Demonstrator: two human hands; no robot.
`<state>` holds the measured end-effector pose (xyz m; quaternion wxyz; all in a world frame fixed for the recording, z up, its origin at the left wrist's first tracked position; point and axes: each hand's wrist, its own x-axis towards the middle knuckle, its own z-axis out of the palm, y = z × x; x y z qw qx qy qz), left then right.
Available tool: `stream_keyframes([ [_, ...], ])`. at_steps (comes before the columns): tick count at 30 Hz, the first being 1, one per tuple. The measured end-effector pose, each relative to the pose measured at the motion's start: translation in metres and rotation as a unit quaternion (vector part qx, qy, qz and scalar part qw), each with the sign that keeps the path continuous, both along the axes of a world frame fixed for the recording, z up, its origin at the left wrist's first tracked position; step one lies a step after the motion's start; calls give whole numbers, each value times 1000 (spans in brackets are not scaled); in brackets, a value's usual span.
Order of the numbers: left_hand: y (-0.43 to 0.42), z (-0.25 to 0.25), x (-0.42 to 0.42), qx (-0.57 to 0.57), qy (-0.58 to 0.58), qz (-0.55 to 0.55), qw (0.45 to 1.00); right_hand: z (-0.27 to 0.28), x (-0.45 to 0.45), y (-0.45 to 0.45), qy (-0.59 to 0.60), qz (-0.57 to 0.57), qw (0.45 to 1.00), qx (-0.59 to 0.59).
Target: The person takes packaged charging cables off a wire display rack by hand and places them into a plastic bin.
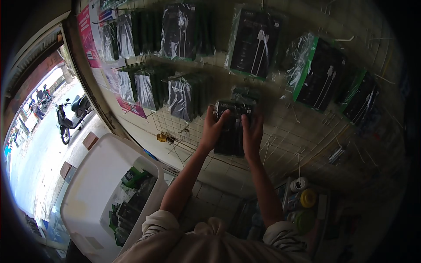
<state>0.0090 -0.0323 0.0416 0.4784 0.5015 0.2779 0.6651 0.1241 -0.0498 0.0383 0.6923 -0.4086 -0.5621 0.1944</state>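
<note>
My left hand (211, 131) and right hand (253, 136) pinch a glossy black packet (229, 136). Its far side is hidden, its lettering unreadable.

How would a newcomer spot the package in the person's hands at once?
Right of the bright street, find the wire grid hung with dark packets. Near its middle, the left hand and right hand hold a dark package by its sides. Unlike the hanging packets around it, this one is gripped in both hands.
</note>
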Motion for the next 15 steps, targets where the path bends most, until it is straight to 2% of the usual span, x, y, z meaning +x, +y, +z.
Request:
stream_keyframes([
  [1, -5, 4, -2, -28, -2, -7, 1000, 4, -1, -4, 15, 23, 999, -36],
  [7, -12, 9, -13, -17, 51, 33, 998, 17, -13, -23, 59, 45, 997, -26],
  [15, -50, 21, -22, -19, 14, 34, 999, 13, -20, -42, 67, 104, 992, -8],
])
